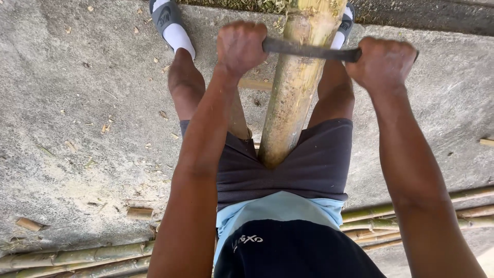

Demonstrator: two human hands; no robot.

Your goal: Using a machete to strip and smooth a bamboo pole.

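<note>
A thick yellow-green bamboo pole runs between my legs, away from me over the concrete floor. Across it lies a dark metal blade, held level. My left hand is closed around the blade's left end. My right hand grips its right end. Both arms are stretched forward, one on each side of the pole. My feet in slide sandals stand either side of the pole; the right foot is mostly hidden behind it.
Thin bamboo poles lie on the concrete behind me, at left and at right. Short bamboo offcuts and chips are scattered on the floor. A strip of grass borders the far edge.
</note>
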